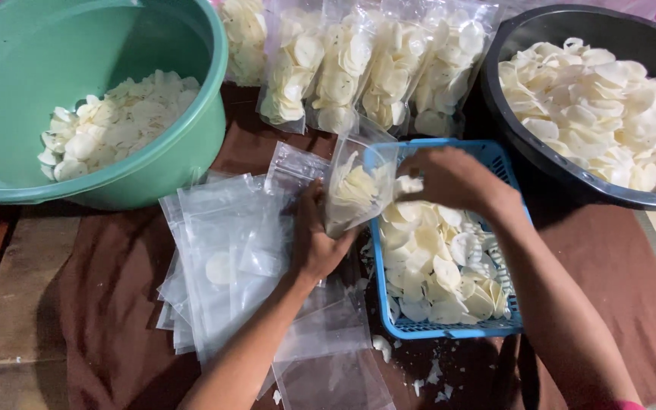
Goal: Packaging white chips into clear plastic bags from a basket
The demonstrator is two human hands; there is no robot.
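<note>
Nearest me, empty clear bags [229, 266] lie fanned on the brown cloth [115, 304]. My left hand [314, 239] has its fingers clamped on a half-filled bag [354, 193] above the blue basket [449, 328]. My right hand [446, 178] pinches pale chips [408, 184] at the bag's mouth, fingers together.

green basin [191, 144] with crackers | black basin [510, 114] heaped | filled bags [366, 68] | brown cloth [108, 288]

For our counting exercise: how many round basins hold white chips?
2: a green basin at upper left, a black basin at upper right. Others may lie outside the frame.
</note>
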